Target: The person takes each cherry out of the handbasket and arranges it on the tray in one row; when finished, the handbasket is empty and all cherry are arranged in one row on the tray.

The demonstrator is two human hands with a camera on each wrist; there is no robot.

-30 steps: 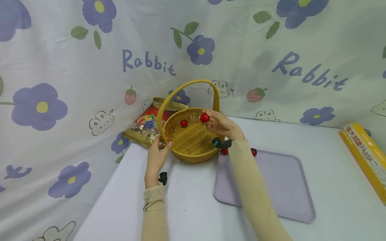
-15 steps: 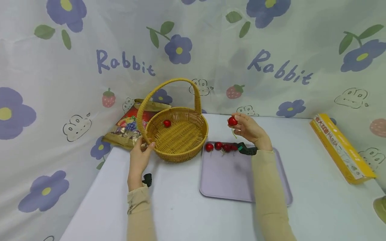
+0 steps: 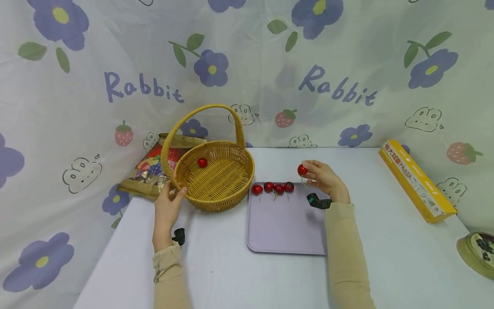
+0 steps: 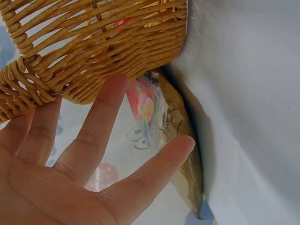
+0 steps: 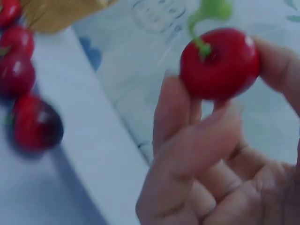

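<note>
A yellow wicker basket with an arched handle stands left of centre, one red cherry inside. My left hand is at its left side, by the foot of the handle. Fairly straight fingers touch the outside of the wickerwork in the left wrist view. My right hand pinches another cherry by its sides between the fingertips, above the lilac tray; its green stem shows. Several cherries lie in a row along the tray's back edge.
Behind the basket leans a fruit-printed bag. A yellow pasta box lies at the right, and a round tin sits at the right edge. A patterned curtain borders the table at the back and left.
My right hand has carried its cherry rightward from over the basket to above the tray, lowering it slightly. The head view has turned right. My left hand stays at the basket.
</note>
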